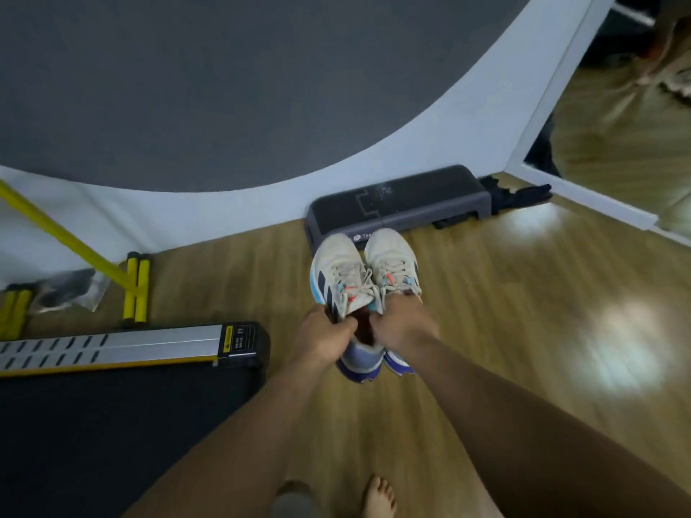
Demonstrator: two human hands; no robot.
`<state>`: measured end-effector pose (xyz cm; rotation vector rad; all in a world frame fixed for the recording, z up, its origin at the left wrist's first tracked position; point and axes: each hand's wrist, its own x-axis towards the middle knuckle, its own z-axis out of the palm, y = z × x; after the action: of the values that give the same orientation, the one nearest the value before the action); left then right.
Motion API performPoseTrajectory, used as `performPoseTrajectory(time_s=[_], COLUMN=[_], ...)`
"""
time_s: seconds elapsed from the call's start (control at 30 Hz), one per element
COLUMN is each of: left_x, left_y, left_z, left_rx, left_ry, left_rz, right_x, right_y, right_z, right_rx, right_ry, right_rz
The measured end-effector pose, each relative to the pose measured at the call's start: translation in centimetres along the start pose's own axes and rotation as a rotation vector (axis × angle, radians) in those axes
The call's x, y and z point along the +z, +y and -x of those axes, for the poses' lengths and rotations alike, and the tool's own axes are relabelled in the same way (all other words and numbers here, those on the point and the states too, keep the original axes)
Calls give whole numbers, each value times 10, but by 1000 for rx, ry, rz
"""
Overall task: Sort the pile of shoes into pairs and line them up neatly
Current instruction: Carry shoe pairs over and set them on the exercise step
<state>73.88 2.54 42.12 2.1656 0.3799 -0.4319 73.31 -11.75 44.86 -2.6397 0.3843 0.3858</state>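
Room: wood-look floor [486, 293], grey wall with a white curved band.
Far left: yellow bars [137, 286] against the wall.
Near left: treadmill [123, 349], black belt, silver side rail.
Centre: left hand [325, 338], fingers curled round the heel collar of the left sneaker [338, 271]; right sneaker [392, 263] touching it side by side, toes pointing far, both held off the floor; right hand [404, 323] gripping its collar likewise.
Far centre: dark step platform [404, 203] at the wall, behind the toes.
Far right: dark cloth [523, 196]; mirror [628, 136].
Near centre: bare foot [379, 495].
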Motion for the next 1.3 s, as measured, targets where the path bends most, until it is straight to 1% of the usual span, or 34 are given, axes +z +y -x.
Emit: performPoseTrajectory(time_s=[0.13,0.3,0.4,0.47,0.57,0.7,0.8,0.9,1.0,1.03,1.13,1.3], left_x=[-9,-2,13,21,30,34,46,64,84,93,118,159], left_y=[44,78,92,102,126,156,174,181,179,174,144,74], left_z=[-82,-198,-268,-301,-355,-428,-499,-566,-633,-656,-722,-844], left_rx=[6,29,32,2,-38,-115,-149,-187,-289,-296,-275,-227], left_ry=[51,50,-14,-66,-118,-150,-144,-81,-35,-4,35,-8], left_rz=[23,56,19,-22,-31,18,-4,25,94,100,77,21], right_x=[-24,-32,-31,-32,-38,-49,-46,-26,3,14,59,155], right_y=[-24,-46,-49,-50,-52,-56,-59,-62,-65,-66,-60,-49], right_z=[-90,-218,-289,-327,-387,-464,-543,-623,-695,-719,-785,-878], right_rx=[-43,-41,10,55,106,93,78,25,25,20,9,10], right_ry=[-20,-43,-116,-181,-229,-280,-292,-321,-346,-345,-334,-317], right_rz=[-19,-10,-17,-27,-56,-59,-89,-54,5,30,78,73])
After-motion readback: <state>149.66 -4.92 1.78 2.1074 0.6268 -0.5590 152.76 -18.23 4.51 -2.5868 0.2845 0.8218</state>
